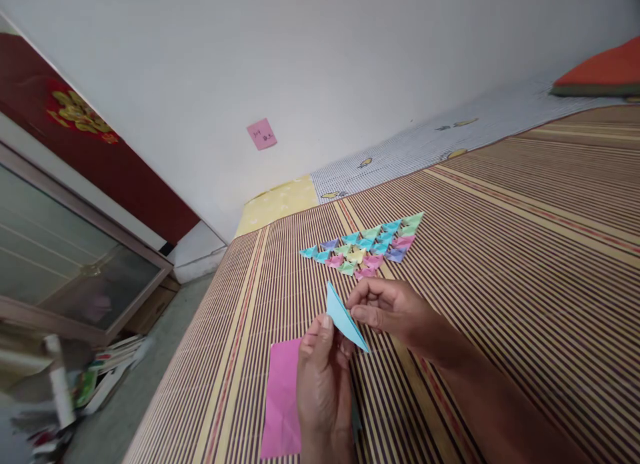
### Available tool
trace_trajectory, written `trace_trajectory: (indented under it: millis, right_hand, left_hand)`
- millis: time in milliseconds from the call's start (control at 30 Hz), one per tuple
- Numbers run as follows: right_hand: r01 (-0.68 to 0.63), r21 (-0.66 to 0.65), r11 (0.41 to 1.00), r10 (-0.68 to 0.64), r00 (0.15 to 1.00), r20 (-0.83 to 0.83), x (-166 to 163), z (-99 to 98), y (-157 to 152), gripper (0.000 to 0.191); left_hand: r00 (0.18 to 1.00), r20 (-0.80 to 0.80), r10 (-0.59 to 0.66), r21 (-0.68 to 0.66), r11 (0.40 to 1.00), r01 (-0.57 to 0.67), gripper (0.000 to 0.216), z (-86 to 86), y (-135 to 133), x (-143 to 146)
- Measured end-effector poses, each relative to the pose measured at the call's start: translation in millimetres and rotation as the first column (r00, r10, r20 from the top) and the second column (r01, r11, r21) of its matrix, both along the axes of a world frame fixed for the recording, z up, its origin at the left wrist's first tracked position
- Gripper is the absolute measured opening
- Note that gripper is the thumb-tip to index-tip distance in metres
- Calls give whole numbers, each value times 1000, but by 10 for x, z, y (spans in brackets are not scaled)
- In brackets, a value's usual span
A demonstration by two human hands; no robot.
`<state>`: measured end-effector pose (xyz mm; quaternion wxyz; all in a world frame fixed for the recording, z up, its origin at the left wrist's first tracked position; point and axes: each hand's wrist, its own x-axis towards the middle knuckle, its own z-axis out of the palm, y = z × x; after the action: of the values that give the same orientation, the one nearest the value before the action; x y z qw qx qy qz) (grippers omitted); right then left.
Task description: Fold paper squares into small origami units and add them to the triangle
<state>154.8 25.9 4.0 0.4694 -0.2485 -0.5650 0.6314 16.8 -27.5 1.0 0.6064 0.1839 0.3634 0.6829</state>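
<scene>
A light blue folded paper triangle (344, 316) is held up between both hands above the striped bamboo mat (500, 251). My left hand (323, 377) pinches its lower edge with thumb and fingers closed. My right hand (395, 307) pinches its right side, fingers curled. A pink paper sheet (281, 397) lies flat on the mat under and left of my left hand. Beyond the hands, several small folded paper pieces in blue, green, pink, purple and yellow (367, 246) lie arranged in a triangle on the mat.
The mat covers a bed against a white wall (300, 64) bearing a pink sticky note (261, 133). An orange cushion (603, 71) lies at the far right. A glass-fronted cabinet (65, 251) and clutter on the floor (75, 384) are at the left.
</scene>
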Motion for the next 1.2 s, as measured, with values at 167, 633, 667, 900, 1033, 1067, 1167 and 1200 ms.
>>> trace_trajectory:
  millis: [167,633,667,900,1033,1067,1167,1200]
  right_hand:
    - [9,13,1000,-10,1000,17,3,-22,-1,18]
    - [-7,36,999,7,1000,-8,-10,-6,-26,8]
    - [12,48,999,-13,1000,11,-13,5,-30,6]
    - [-54,50,997,55,998,-9,-32,14,-47,19]
    - [-59,26,998,60,997,-43,-62,-6,-60,24]
    - [-40,32,999,42,998,-39,-74,-6,-65,22]
    - [69,104,992,-72,997,17,-117,2,-85,17]
    - [117,150,982,-125,991,48,-131,6,-93,18]
  left_hand:
    - [1000,13,-10,7,1000,10,19,4,2,10]
    - [998,-46,-46,66,997,49,15,-28,-2,-15]
    - [994,-101,-33,74,996,40,16,-37,-7,-17]
    - [950,-313,-17,76,996,43,22,-52,-38,-3]
    - [956,-291,-36,78,995,62,32,-49,-24,12]
    - [954,-298,-33,69,996,56,33,-50,-21,15]
    - [924,-382,1,21,1000,8,34,-48,-23,25]
    - [907,-422,16,7,1000,-14,33,-46,-28,33]
